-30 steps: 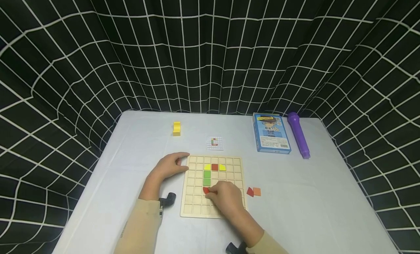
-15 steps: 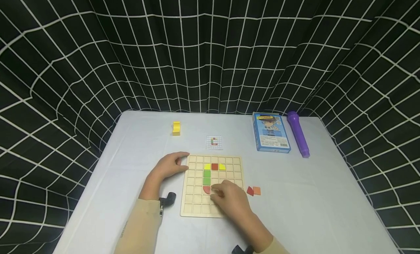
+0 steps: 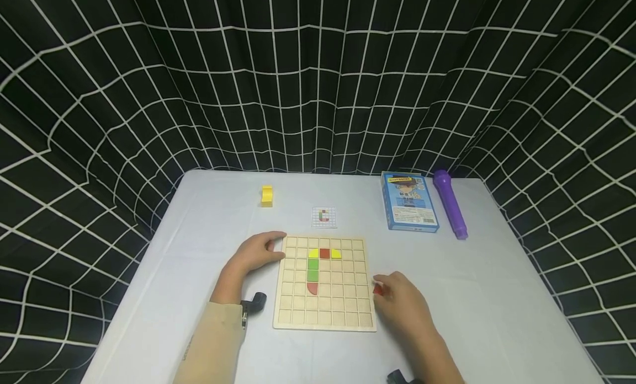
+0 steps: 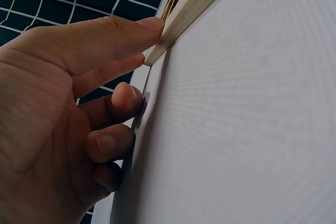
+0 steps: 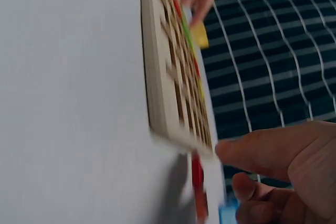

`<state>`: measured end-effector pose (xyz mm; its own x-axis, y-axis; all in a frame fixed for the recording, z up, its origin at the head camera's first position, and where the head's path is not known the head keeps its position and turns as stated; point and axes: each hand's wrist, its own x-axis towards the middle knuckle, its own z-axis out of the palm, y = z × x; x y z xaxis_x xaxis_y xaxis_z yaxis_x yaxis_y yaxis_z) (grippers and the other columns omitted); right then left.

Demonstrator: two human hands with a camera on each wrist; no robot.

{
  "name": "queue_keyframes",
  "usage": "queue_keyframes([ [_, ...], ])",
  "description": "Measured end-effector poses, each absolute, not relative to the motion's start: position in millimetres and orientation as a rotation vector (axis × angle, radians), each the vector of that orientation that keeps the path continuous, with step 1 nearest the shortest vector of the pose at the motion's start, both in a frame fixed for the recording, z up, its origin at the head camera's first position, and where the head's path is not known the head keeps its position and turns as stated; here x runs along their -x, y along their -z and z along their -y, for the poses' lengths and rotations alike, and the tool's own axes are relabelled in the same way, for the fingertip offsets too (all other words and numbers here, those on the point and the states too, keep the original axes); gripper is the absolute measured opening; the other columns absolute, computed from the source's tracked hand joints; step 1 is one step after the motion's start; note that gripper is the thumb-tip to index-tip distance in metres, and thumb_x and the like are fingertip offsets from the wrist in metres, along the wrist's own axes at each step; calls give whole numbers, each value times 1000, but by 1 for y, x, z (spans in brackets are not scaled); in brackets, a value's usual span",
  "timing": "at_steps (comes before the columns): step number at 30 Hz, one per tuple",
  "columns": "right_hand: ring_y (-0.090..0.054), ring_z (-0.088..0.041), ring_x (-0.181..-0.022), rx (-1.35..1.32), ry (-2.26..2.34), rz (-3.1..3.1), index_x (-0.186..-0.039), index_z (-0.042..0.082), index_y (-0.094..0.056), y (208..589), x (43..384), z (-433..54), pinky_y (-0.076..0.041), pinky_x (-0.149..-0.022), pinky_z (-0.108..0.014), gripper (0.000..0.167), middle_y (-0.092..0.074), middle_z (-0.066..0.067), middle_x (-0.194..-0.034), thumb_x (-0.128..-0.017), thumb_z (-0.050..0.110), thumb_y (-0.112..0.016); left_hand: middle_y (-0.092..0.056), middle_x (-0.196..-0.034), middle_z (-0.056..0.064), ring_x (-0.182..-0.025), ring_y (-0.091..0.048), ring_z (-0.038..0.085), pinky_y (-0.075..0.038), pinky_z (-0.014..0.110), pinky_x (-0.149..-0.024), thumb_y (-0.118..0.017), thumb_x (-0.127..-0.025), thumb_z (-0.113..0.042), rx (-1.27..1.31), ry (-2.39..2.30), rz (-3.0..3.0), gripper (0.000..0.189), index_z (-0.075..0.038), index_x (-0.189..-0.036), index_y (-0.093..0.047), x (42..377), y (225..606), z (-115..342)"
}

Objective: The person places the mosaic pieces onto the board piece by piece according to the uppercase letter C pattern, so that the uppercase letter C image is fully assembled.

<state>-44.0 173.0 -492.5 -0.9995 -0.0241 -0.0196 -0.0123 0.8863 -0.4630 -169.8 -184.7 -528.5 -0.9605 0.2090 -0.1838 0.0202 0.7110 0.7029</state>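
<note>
A wooden grid board (image 3: pixel 348 304) lies in the middle of the table. Two yellow pieces (image 3: pixel 336 254) flank a red square tile (image 3: pixel 324 254); below the left one come green tiles (image 3: pixel 313 269) and a rounded red piece (image 3: pixel 312 288). My left hand (image 3: pixel 256 252) touches the board's left edge near its far corner with thumb and index finger, the others loosely bent. Just off the board's right edge, my right hand (image 3: pixel 401 301) hovers over a loose red piece (image 3: pixel 378 289), thumb and index finger apart. An orange tile (image 5: pixel 200 203) beside it shows in the right wrist view; the hand hides it in the head view.
Beyond the board lies a small pattern card (image 3: pixel 324 217). A yellow block (image 3: pixel 267 196) stands at the back left. To the back right are a blue box (image 3: pixel 410 202) and a purple stick-shaped object (image 3: pixel 450 204). Black grid curtain (image 3: pixel 248 97) surrounds the white table (image 3: pixel 497 296).
My right hand has let go of the rounded red piece, which now lies in a board cell under the green tiles, and has moved right to the loose pieces. The left hand stays put.
</note>
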Motion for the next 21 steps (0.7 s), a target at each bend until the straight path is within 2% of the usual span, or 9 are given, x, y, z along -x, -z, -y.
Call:
queue_keyframes([
  [5, -62, -28, -92, -101, 653, -2967, -125, 5, -72, 494, 41, -197, -52, -87, -52, 47, -63, -9, -107, -78, 5, -71, -56, -82, 2, -92, -55, 22, -43, 48, -92, -82, -83, -38, -175, -1075, -2674, 64, -24, -143, -63, 170, 530, 184],
  [8, -64, -33, -100, -123, 624, -2944, -123, 5, -72, 495, 42, -205, -51, -91, -56, 45, -64, -11, -109, -79, 5, -73, -57, -85, 1, -97, -55, 22, -43, 50, -96, -82, -84, -38, -167, -1069, -2684, 64, -24, -143, -63, 170, 530, 184],
  [12, -65, -33, -100, -153, 634, -2927, -117, 7, -75, 496, 45, -208, -51, -91, -56, 36, -67, -10, -105, -81, 9, -79, -60, -89, 2, -100, -56, 24, -43, 53, -100, -82, -83, -38, -159, -1081, -2684, 64, -24, -143, -63, 170, 531, 185],
  [16, -63, -27, -91, -154, 652, -2920, -112, 10, -77, 498, 47, -210, -52, -86, -53, 32, -67, -6, -97, -81, 11, -81, -62, -92, 0, -100, -56, 22, -43, 53, -102, -83, -82, -39, -161, -1081, -2691, 64, -24, -142, -64, 169, 533, 184],
  [21, -66, -32, -95, -116, 665, -2943, -111, 10, -77, 499, 48, -212, -52, -86, -55, 30, -71, -7, -100, -81, 11, -80, -57, -82, 2, -86, -55, 20, -45, 47, -91, -83, -83, -39, -176, -1076, -2693, 65, -24, -142, -63, 170, 533, 183],
])
